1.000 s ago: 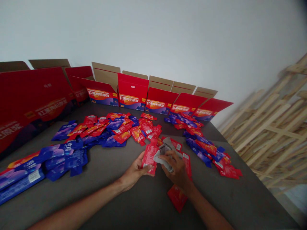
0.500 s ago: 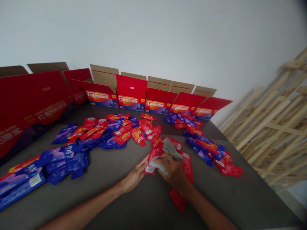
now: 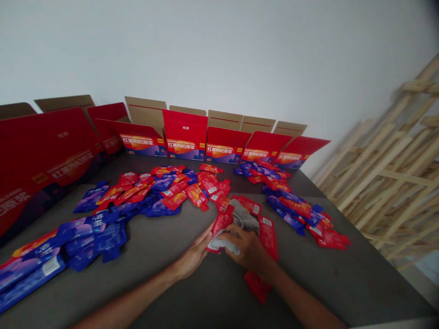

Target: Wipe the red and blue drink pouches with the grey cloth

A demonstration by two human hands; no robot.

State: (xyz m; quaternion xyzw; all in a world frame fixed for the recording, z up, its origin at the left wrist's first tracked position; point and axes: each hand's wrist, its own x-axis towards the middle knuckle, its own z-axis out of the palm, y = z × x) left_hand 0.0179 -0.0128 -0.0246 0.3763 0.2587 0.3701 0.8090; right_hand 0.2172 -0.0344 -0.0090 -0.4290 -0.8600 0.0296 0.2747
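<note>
1. Now the pouch (image 3: 222,223) is up between the two hands, over the middle of the worktop (image 3: 161,246), a bit toward the near edge. It lies just right of the left hand (image 3: 194,257) and just left of the right hand (image 3: 247,246).
2. Its long way points to the far edge and leans a little to the right edge. The spout is at the far end.
3. The left hand is closed on the pouch, low down on its left side. I cannot see its thumb well.
4. The right hand is closed on a grey cloth (image 3: 246,218). The cloth lies on the low end and right side of the pouch and hides some of it. Both hands are about as close to the pouch.
5. A long red pouch (image 3: 268,237) lies just right of the right hand, and a low red pouch (image 3: 255,285) sticks out under that wrist, by the near edge.
6. Past the cloth is a mixed pile (image 3: 174,189). Blue packs (image 3: 96,237) lie toward the left edge, well apart from the left hand. More pouches (image 3: 291,205) lie along the right edge.
7. Open boxes (image 3: 187,145) stand along the far edge, with the pile between them and the hands.
</note>
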